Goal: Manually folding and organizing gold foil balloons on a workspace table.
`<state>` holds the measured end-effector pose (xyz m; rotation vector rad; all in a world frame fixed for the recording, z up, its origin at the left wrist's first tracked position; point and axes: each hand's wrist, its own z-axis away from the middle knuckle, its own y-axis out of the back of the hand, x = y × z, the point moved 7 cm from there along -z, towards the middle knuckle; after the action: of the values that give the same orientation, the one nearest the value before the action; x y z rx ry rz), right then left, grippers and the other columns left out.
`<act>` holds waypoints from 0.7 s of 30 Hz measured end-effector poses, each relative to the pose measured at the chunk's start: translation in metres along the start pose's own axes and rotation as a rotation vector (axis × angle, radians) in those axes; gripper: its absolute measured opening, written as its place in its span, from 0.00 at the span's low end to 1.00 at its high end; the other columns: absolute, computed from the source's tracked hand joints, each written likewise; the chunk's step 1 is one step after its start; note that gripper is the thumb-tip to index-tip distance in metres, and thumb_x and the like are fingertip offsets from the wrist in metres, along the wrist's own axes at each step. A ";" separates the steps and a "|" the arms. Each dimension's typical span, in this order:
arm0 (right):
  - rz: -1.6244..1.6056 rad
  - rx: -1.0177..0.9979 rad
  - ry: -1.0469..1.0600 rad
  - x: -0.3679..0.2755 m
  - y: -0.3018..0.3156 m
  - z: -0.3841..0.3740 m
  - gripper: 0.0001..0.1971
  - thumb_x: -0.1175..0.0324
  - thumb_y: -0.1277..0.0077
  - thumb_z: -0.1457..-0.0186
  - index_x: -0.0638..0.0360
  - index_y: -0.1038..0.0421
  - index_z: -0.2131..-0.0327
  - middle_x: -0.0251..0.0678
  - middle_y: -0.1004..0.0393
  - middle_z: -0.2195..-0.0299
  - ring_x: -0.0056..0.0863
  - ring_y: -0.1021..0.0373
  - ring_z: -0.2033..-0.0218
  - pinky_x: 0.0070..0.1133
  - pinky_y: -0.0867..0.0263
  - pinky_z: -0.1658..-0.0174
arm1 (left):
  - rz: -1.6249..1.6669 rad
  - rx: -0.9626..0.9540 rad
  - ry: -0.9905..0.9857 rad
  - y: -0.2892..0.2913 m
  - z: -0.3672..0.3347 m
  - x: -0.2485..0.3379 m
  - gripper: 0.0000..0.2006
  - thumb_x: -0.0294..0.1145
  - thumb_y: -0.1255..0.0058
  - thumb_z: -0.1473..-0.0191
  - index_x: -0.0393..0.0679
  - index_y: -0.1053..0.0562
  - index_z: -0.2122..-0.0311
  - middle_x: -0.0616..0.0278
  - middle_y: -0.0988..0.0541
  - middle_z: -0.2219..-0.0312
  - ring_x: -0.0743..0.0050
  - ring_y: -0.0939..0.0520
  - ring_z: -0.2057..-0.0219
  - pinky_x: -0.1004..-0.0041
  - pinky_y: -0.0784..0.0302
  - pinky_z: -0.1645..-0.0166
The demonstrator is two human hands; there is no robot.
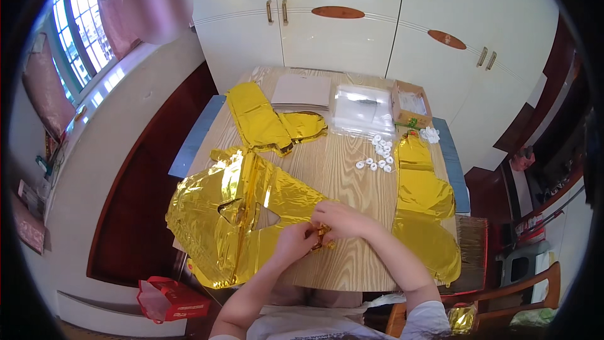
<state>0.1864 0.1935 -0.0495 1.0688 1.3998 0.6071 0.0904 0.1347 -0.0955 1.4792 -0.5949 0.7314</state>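
A large flat gold foil balloon (pixel 207 233) with cut-out holes lies across the left front of the table. Its right end is bunched up near the front edge between my two hands. My left hand (pixel 294 243) pinches the crumpled foil from the left, fingers closed. From the right, my right hand (pixel 338 219) bends over the same bunch with its fingers closed on it. What exactly lies between the fingertips is partly hidden. Two more flat gold balloons lie on the table, a folded one (pixel 255 116) at the back left and a long one (pixel 421 195) along the right edge.
Several small white rings (pixel 381 146) lie right of the table's middle. Behind them are a stack of clear plastic bags (pixel 362 108), grey-beige cardboard sheets (pixel 302 90) and an open cardboard box (pixel 412 104). A red bag (pixel 171 301) stands below left; a wooden chair (pixel 528 286) is at lower right.
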 end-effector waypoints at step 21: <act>0.357 -0.314 -0.251 -0.015 -0.009 0.005 0.06 0.65 0.43 0.61 0.53 0.22 0.76 0.36 0.25 0.77 0.34 0.27 0.70 0.29 0.31 0.68 | -0.192 0.284 -0.074 0.022 0.007 0.000 0.08 0.35 0.55 0.44 0.42 0.34 0.68 0.46 0.25 0.81 0.42 0.24 0.78 0.52 0.31 0.74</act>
<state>0.1870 0.1757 -0.0512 1.1027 0.8672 0.8859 0.0744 0.1268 -0.0812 1.8048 -0.4082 0.6317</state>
